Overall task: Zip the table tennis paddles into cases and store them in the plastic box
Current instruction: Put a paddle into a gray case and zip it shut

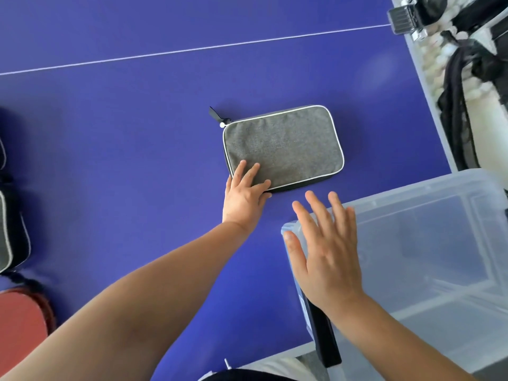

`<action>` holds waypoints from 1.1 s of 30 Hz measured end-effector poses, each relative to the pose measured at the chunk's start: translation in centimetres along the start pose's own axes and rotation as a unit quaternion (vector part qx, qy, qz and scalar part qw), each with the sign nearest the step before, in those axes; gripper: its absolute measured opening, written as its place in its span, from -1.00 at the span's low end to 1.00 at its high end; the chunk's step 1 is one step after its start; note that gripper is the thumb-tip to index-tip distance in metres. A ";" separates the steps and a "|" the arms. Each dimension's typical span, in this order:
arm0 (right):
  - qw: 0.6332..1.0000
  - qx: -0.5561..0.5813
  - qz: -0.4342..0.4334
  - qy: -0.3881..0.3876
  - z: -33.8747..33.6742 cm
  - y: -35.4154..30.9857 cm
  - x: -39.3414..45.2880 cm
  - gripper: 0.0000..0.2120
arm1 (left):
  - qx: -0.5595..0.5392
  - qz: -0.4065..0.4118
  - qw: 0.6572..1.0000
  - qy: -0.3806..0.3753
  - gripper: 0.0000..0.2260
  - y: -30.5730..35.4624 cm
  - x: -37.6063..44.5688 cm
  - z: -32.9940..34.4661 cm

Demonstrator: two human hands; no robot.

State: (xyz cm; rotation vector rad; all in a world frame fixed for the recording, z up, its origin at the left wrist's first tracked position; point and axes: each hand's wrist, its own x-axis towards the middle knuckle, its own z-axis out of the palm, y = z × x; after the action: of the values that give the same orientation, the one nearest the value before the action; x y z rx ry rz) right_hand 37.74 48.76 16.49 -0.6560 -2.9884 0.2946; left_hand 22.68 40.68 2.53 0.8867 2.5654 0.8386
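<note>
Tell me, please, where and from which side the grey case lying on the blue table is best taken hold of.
Probably by its near long edge, from the person's side. The grey case lies flat and looks zipped, so it is thin enough to pinch. The left hand already rests on the near left corner, thumb at the edge. The far left corner carries only the zipper pull.

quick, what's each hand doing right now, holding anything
Left hand: open, fingers flat on the near left corner of the grey case, gripping nothing.
Right hand: open, fingers spread over the plastic box corner, holding nothing.
</note>
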 end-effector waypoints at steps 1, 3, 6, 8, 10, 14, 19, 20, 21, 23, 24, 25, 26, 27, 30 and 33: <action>1.000 0.001 0.000 -0.001 0.0 0.0 0.0 -0.53 | -0.007 0.000 1.000 0.006 -0.80 -0.2 -0.2 -0.1; 1.000 0.003 0.002 -0.003 0.0 -0.1 0.0 -0.53 | -0.013 0.002 1.000 0.020 -0.82 -0.6 -1.0 -0.4; 1.000 0.009 0.003 -0.006 -0.1 0.0 0.0 -0.53 | -0.020 0.008 0.999 0.045 -0.83 -1.3 -3.0 -1.3; 1.000 0.008 0.003 -0.011 -0.1 0.0 0.0 -0.52 | -0.029 0.002 0.998 0.064 -0.82 -1.9 -4.8 -2.1; 1.000 0.005 0.003 -0.015 -0.1 0.0 0.0 -0.51 | -0.040 -0.012 0.996 0.082 -0.81 -2.5 -6.9 -3.1; 1.000 -0.001 0.002 -0.026 0.0 0.0 -0.2 -0.48 | -0.052 -0.040 0.992 0.110 -0.83 -3.8 -11.8 -5.4; 1.000 -0.007 -0.016 -0.020 -0.4 -1.9 -1.2 -0.45 | -0.077 -0.079 0.983 0.146 -0.86 -5.2 -18.3 -8.3; 0.999 0.003 -0.037 -0.019 -0.3 -3.0 -1.9 -0.46 | -0.081 -0.083 0.981 0.153 -0.86 -5.5 -19.6 -8.9; 0.998 0.018 -0.064 -0.021 0.0 -4.4 -2.9 -0.47 | -0.085 -0.088 0.979 0.161 -0.87 -5.8 -20.8 -9.5; 0.990 0.049 -0.129 -0.039 0.8 -7.7 -5.5 -0.49 | -0.095 -0.101 0.975 0.172 -0.89 -6.3 -23.2 -11.0; 0.983 0.062 -0.162 -0.050 1.4 -9.5 -6.8 -0.50 | -0.101 -0.105 0.973 0.178 -0.90 -6.5 -24.4 -11.9; 0.977 0.072 -0.194 -0.059 2.1 -11.4 -8.1 -0.50 | -0.107 -0.104 0.971 0.186 -0.89 -6.6 -25.6 -12.9; 0.969 0.079 -0.224 -0.065 2.8 -13.2 -9.3 -0.50 | -0.114 -0.101 0.969 0.195 -0.87 -6.8 -26.8 -13.9; 0.962 0.083 -0.250 -0.068 3.4 -14.8 -10.2 -0.50 | -0.119 -0.097 0.967 0.203 -0.87 -6.9 -28.0 -15.0; 0.950 0.089 -0.292 -0.057 4.8 -19.1 -12.4 -0.42 | -0.124 -0.099 0.965 0.208 -0.87 -7.4 -31.0 -17.8; 0.950 0.115 -0.287 -0.029 5.5 -22.6 -13.5 -0.47 | -0.139 -0.098 0.964 0.203 -0.88 -8.5 -33.9 -20.1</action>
State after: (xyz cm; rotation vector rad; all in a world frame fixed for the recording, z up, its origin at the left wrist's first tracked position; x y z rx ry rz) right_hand 40.13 21.99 15.31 0.2528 -2.9586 0.6038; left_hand 35.71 5.00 16.08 0.4003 2.7087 1.3934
